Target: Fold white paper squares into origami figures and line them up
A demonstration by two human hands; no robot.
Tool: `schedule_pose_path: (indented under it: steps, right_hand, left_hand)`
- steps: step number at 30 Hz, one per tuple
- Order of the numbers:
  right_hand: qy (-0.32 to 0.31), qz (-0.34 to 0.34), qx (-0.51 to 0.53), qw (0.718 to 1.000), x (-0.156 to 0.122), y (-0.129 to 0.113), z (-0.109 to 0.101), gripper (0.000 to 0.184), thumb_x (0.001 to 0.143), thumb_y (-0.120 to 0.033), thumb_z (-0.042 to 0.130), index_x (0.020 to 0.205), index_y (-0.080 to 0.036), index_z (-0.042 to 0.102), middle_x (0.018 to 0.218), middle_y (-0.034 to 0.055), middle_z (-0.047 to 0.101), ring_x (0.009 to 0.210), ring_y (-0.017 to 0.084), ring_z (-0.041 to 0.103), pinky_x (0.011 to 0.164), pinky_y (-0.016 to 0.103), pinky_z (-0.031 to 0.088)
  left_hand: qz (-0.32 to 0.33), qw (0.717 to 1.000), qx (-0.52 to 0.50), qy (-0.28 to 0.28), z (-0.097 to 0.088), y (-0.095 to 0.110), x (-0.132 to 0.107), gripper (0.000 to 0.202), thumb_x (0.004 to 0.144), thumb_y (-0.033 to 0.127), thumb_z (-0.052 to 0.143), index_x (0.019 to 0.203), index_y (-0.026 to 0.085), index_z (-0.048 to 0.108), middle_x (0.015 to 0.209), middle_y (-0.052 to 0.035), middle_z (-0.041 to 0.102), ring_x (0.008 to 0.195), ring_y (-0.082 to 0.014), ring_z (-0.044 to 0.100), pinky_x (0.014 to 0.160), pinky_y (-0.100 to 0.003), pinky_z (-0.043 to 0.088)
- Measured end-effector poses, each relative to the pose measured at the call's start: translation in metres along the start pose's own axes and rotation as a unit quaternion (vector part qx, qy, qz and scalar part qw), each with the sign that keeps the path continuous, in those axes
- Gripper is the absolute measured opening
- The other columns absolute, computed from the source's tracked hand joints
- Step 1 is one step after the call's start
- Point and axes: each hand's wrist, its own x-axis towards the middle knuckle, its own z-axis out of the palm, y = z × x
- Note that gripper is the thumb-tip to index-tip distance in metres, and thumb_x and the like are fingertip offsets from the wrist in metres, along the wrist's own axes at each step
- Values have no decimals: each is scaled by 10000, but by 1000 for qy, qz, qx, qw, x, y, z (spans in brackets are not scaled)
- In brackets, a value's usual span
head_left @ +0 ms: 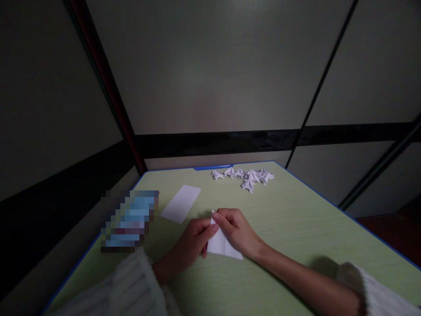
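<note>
Between my two hands is a white sheet of paper [223, 245], its top coming to a folded point and its lower edge spreading wider. My left hand [194, 239] pinches its left side, thumb on top near the point. From the right, my right hand [238, 230] grips the upper part, its thumb close to the tip. The fingers behind the paper are mostly hidden. Beyond my left hand a flat white sheet [182, 203] lies on the table. Farther back sits a cluster of several small folded white paper figures [251, 176].
The pale green table [296, 228] has a blue edge and a blue piece at its far side. A pixelated rectangular object [131, 221] lies at the left. Dark-striped panels [213, 87] stand behind the table.
</note>
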Motion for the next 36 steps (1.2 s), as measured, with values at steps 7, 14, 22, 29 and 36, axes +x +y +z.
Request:
schedule_pose_path:
  steps: [7, 14, 22, 29, 36]
  right_hand:
    - [-61, -17, 22, 998, 3, -1, -7, 321, 733, -467, 420, 647, -161, 378, 566, -28, 406, 486, 66, 365, 421, 173, 276]
    - [-22, 1, -8, 1000, 1, -5, -1, 419, 781, -451, 337, 522, -132, 418, 488, -25, 362, 442, 59, 303, 414, 193, 244]
    - [-63, -26, -25, 997, 4, -3, -10, 332, 726, -438, 442, 569, -163, 340, 496, -56, 317, 450, 50, 280, 399, 174, 208]
    - [-1, 2, -21, 1000, 3, -2, -7, 463, 716, -477, 438, 423, -167, 261, 410, -74, 182, 380, 28, 152, 360, 197, 113]
    - [22, 62, 167, 984, 12, 7, -14, 530, 718, -545, 371, 407, -122, 448, 327, -16, 438, 288, 39, 354, 335, 172, 229]
  left_hand:
    - [2, 997, -21, 68, -4, 0, 2, 352, 663, 460, 440, 473, 163, 429, 320, 73, 339, 291, -59, 316, 309, -180, 228]
    - [8, 994, -36, 103, -5, 0, 3, 345, 656, 462, 453, 490, 160, 446, 314, 80, 342, 290, -57, 309, 319, -178, 229]
    - [11, 980, -26, 195, -10, 5, 2, 331, 664, 406, 463, 445, 165, 410, 319, 75, 348, 329, -63, 329, 359, -183, 234]
    - [18, 976, -20, 215, -12, 2, 4, 327, 689, 382, 438, 442, 174, 384, 316, 78, 337, 325, -63, 315, 363, -186, 237]
    - [148, 951, 114, 247, -16, 13, -2, 296, 686, 266, 493, 414, 161, 443, 465, 41, 401, 432, -76, 383, 425, -193, 287]
